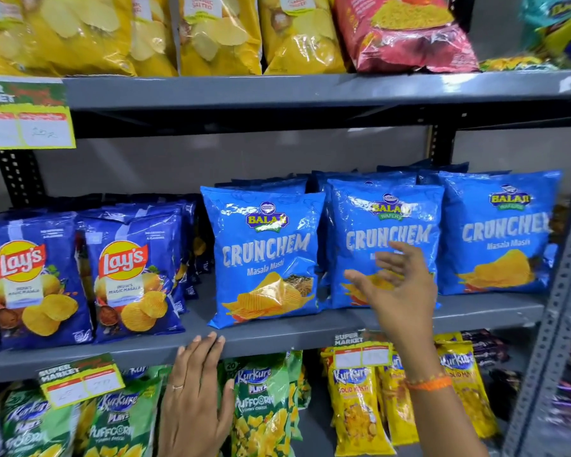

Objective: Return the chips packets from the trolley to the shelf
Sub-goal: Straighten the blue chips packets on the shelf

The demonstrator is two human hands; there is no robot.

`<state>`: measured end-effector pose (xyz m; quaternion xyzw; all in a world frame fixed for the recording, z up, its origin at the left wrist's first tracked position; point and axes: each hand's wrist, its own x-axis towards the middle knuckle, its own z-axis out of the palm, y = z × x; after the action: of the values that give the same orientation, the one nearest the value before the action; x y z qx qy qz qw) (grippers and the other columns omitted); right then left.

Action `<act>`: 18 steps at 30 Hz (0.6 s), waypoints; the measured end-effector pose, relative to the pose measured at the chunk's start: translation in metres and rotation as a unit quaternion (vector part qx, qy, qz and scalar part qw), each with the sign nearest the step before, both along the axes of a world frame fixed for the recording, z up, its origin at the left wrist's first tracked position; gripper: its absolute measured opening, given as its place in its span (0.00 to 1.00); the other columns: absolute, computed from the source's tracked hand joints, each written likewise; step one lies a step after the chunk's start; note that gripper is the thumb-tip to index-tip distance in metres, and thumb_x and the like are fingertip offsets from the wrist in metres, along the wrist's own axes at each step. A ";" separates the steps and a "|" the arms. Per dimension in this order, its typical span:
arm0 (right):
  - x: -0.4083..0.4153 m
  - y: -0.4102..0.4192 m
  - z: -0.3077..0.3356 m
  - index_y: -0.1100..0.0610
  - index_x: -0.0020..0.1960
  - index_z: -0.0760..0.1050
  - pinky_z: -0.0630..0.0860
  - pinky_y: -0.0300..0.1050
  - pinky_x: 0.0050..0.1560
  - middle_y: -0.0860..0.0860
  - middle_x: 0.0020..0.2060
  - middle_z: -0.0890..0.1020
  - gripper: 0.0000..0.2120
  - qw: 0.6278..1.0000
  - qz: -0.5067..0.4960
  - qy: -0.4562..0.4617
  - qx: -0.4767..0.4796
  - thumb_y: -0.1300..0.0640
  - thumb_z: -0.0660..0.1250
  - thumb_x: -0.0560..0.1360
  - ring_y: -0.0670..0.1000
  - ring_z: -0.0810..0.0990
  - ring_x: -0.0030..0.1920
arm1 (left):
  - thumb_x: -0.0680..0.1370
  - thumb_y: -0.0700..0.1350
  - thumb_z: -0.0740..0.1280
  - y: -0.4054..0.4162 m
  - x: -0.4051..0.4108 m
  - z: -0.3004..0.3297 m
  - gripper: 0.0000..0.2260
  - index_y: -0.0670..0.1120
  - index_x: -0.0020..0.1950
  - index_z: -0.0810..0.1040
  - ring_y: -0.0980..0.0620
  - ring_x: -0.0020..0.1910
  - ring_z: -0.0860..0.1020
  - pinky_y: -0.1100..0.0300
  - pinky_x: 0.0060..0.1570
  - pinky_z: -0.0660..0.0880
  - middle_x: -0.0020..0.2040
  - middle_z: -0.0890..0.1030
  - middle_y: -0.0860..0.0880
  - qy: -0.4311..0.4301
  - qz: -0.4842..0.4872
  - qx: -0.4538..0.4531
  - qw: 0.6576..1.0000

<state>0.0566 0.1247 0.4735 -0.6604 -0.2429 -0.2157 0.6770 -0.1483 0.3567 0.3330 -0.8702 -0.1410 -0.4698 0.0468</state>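
A: What are the hands doing?

B: The right hand [397,285] is hovering wide open, fingers spread, holding nothing, just in front of the middle Crunchem packet [383,239] on the middle shelf [277,331]. The left hand [195,390] is lying flat and empty against that shelf's front edge, fingertips touching the lip.

A: And the packets?

B: Three blue Crunchem packets are standing upright in a row toward the shelf's right end, more behind them. The left one [264,255] is sitting nearest the front edge, just beside the Lay's packets [132,278]. The trolley isn't showing, so I cannot tell what's remaining in it.

A: How are these going to handle?

B: I'm judging them light, puffed with air, glossy and slippery, with brittle chips inside. Pinching the crimped top seam, or cradling both side edges loosely, is looking safer than squeezing the belly.
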 end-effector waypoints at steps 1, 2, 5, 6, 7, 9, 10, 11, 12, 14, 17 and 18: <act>0.007 -0.015 -0.001 0.52 0.64 0.73 0.80 0.49 0.56 0.51 0.53 0.82 0.37 0.999 -0.044 -0.003 0.033 0.48 0.85 0.60 0.47 0.82 0.51 | 0.82 0.54 0.54 -0.005 0.005 0.001 0.26 0.40 0.74 0.72 0.41 0.73 0.70 0.50 0.81 0.53 0.71 0.74 0.43 0.004 -0.006 0.005 1.000; 0.017 -0.028 -0.001 0.54 0.64 0.73 0.80 0.52 0.57 0.52 0.53 0.81 0.37 0.996 -0.077 -0.001 0.051 0.46 0.84 0.60 0.49 0.81 0.51 | 0.83 0.55 0.53 -0.010 0.010 0.001 0.26 0.40 0.74 0.72 0.42 0.73 0.70 0.50 0.81 0.53 0.71 0.75 0.43 0.010 -0.013 0.010 1.000; 0.049 -0.051 -0.001 0.59 0.68 0.71 0.76 0.52 0.60 0.56 0.60 0.78 0.46 0.992 -0.127 0.018 -0.005 0.40 0.81 0.58 0.55 0.77 0.60 | 0.84 0.56 0.51 -0.020 0.026 0.001 0.27 0.40 0.74 0.72 0.43 0.71 0.71 0.50 0.81 0.54 0.70 0.76 0.43 0.014 -0.025 0.007 1.000; 0.059 -0.054 -0.001 0.60 0.70 0.69 0.75 0.52 0.62 0.56 0.62 0.77 0.47 0.991 -0.123 0.033 -0.035 0.41 0.82 0.59 0.56 0.76 0.63 | 0.84 0.56 0.50 -0.023 0.031 0.001 0.27 0.40 0.74 0.72 0.42 0.70 0.72 0.51 0.81 0.54 0.69 0.76 0.43 0.006 -0.028 -0.001 1.000; 0.068 -0.055 -0.002 0.60 0.71 0.68 0.75 0.52 0.63 0.56 0.63 0.77 0.47 0.992 -0.103 0.049 -0.058 0.43 0.83 0.60 0.56 0.76 0.64 | 0.84 0.56 0.50 -0.025 0.034 0.000 0.27 0.40 0.73 0.72 0.42 0.69 0.72 0.51 0.81 0.53 0.69 0.76 0.43 -0.004 -0.029 -0.008 1.000; 0.079 -0.053 -0.004 0.59 0.71 0.67 0.77 0.52 0.63 0.53 0.63 0.79 0.45 0.992 -0.038 0.088 -0.082 0.47 0.85 0.61 0.53 0.78 0.62 | 0.84 0.56 0.51 -0.026 0.038 -0.002 0.26 0.39 0.72 0.72 0.41 0.68 0.72 0.51 0.81 0.53 0.68 0.75 0.42 -0.020 -0.029 -0.014 0.999; 0.083 -0.051 -0.004 0.58 0.70 0.68 0.78 0.53 0.61 0.51 0.62 0.80 0.44 0.991 -0.005 0.103 -0.089 0.49 0.85 0.61 0.53 0.80 0.60 | 0.84 0.56 0.51 -0.026 0.039 -0.002 0.26 0.39 0.72 0.71 0.41 0.68 0.72 0.51 0.81 0.52 0.68 0.75 0.42 -0.024 -0.030 -0.016 0.999; 0.086 -0.050 -0.004 0.57 0.68 0.70 0.80 0.53 0.59 0.51 0.60 0.82 0.41 0.989 0.026 0.111 -0.090 0.50 0.84 0.62 0.52 0.81 0.58 | 0.84 0.55 0.52 -0.026 0.039 -0.003 0.26 0.39 0.73 0.71 0.40 0.68 0.72 0.51 0.81 0.52 0.67 0.75 0.41 -0.027 -0.028 -0.017 0.999; 0.089 -0.050 -0.004 0.56 0.66 0.72 0.82 0.52 0.56 0.50 0.58 0.83 0.37 0.988 0.054 0.114 -0.087 0.51 0.84 0.62 0.51 0.83 0.56 | 0.84 0.55 0.52 -0.025 0.039 -0.004 0.25 0.39 0.72 0.71 0.40 0.68 0.72 0.51 0.81 0.52 0.67 0.76 0.41 -0.030 -0.026 -0.021 0.999; 0.095 -0.053 -0.001 0.52 0.61 0.77 0.83 0.42 0.48 0.49 0.54 0.86 0.30 0.985 0.107 0.109 -0.076 0.52 0.82 0.62 0.46 0.85 0.52 | 0.85 0.55 0.51 -0.025 0.040 -0.005 0.25 0.39 0.72 0.71 0.40 0.68 0.71 0.51 0.81 0.52 0.66 0.76 0.40 -0.034 -0.025 -0.022 0.999; 0.106 -0.056 0.005 0.53 0.59 0.78 0.83 0.36 0.43 0.48 0.52 0.86 0.27 0.979 0.155 0.108 -0.073 0.55 0.81 0.62 0.41 0.87 0.48 | 0.84 0.53 0.52 -0.026 0.041 -0.004 0.25 0.37 0.72 0.72 0.40 0.69 0.71 0.50 0.81 0.53 0.66 0.76 0.40 -0.038 -0.025 -0.017 0.999; 0.109 -0.056 0.007 0.54 0.61 0.77 0.84 0.37 0.44 0.48 0.52 0.86 0.29 0.978 0.165 0.106 -0.076 0.55 0.81 0.62 0.41 0.87 0.49 | 0.84 0.52 0.54 -0.028 0.042 -0.004 0.24 0.37 0.72 0.72 0.40 0.69 0.71 0.50 0.81 0.53 0.67 0.75 0.40 -0.042 -0.023 -0.011 0.999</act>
<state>0.1655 0.0684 0.4801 -0.6796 -0.2909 -0.0108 0.6734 -0.1064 0.3291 0.3290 -0.8534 -0.1278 -0.5049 0.0202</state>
